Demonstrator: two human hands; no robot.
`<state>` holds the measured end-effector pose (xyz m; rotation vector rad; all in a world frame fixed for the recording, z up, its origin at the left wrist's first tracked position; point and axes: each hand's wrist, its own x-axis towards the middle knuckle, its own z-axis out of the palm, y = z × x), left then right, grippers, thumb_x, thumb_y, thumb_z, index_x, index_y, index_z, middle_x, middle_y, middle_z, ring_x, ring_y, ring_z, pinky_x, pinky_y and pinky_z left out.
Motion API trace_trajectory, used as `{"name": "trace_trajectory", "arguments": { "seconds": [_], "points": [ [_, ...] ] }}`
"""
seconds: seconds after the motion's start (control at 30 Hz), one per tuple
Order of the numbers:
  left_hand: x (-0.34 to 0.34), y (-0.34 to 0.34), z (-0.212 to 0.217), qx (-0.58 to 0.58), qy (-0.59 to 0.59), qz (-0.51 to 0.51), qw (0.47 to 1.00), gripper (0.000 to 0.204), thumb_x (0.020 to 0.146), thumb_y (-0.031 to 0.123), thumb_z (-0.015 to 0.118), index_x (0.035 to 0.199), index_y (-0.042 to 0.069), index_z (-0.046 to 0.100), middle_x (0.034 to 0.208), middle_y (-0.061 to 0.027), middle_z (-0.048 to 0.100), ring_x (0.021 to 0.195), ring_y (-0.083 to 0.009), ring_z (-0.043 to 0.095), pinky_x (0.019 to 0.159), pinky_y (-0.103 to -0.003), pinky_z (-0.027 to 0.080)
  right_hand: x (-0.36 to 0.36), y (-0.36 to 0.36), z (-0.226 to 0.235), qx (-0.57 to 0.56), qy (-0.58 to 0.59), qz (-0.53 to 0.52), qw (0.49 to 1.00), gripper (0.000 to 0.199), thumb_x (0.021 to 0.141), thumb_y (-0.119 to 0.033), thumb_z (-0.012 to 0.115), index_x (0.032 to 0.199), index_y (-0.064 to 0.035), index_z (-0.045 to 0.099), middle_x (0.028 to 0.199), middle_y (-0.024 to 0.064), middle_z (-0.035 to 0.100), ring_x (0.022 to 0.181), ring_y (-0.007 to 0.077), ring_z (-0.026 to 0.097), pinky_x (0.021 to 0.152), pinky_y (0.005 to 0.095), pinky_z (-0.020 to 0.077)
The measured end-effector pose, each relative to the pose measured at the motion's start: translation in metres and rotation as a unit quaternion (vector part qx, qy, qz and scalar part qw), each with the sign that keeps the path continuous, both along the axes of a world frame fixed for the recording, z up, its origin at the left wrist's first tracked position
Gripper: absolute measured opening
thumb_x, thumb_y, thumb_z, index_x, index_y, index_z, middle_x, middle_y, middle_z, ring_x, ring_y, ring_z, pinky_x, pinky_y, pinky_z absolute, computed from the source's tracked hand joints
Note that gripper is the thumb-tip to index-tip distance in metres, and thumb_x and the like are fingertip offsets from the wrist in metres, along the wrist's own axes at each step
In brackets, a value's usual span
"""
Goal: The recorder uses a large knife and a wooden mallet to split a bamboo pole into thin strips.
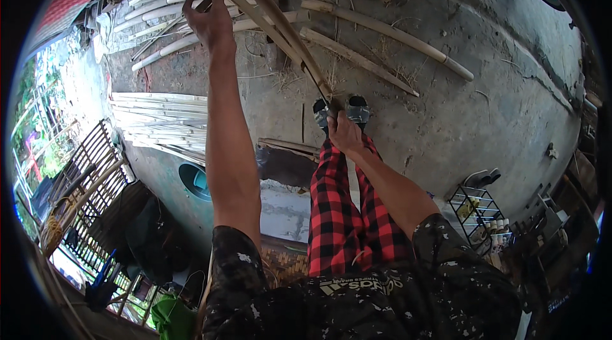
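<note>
A long bamboo pole (270, 10) slants down from the top edge toward my feet, with a split half (252, 14) parting from it on the left. My right hand (346, 134) is closed round the dark handle of a knife (333, 108) in front of my shins. The narrow blade runs up and left into the lower end of the bamboo, where the two halves meet. My left hand (213, 21) is raised far forward at the left side of the split half, its fingers apart. Whether its fingertips touch the bamboo is hard to make out.
Several bamboo poles (395, 36) lie on the concrete floor (503, 101) ahead. Pale split strips (159, 117) are stacked at left, near a teal basin (195, 180). A low wire rack (475, 209) with footwear stands at right. A slatted bamboo panel (83, 180) leans at far left.
</note>
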<state>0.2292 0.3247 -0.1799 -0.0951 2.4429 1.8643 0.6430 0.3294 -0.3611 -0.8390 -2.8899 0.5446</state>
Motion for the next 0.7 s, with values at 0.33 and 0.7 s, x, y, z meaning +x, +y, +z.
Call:
{"name": "trace_trajectory", "arguments": {
  "seconds": [0.33,0.7],
  "points": [
    [-0.023,-0.027,-0.011,0.088,-0.042,0.0,0.995,0.055,0.1,0.031,0.067,0.138,-0.005,0.049,0.127,-0.0182,0.064,0.108,-0.0268,0.066,0.092,-0.039,0.054,-0.017,0.01,0.068,-0.29,-0.093,-0.002,0.953,0.034,0.098,-0.032,0.061,0.104,0.0007,0.056,0.08,0.0223,0.071,0.074,0.0388,0.072,0.061,0.0461,0.0564],
    [0.099,-0.063,-0.029,-0.001,0.001,-0.183,0.983,0.042,0.109,0.028,0.051,0.134,-0.004,0.059,0.128,-0.0158,0.065,0.119,-0.0245,0.065,0.102,-0.037,0.051,-0.073,0.034,0.054,-0.368,-0.269,-0.083,0.886,0.049,0.094,-0.038,0.064,0.115,0.0049,0.055,0.106,0.0319,0.07,0.1,0.0457,0.07,0.085,0.052,0.0576]
  ]
}}
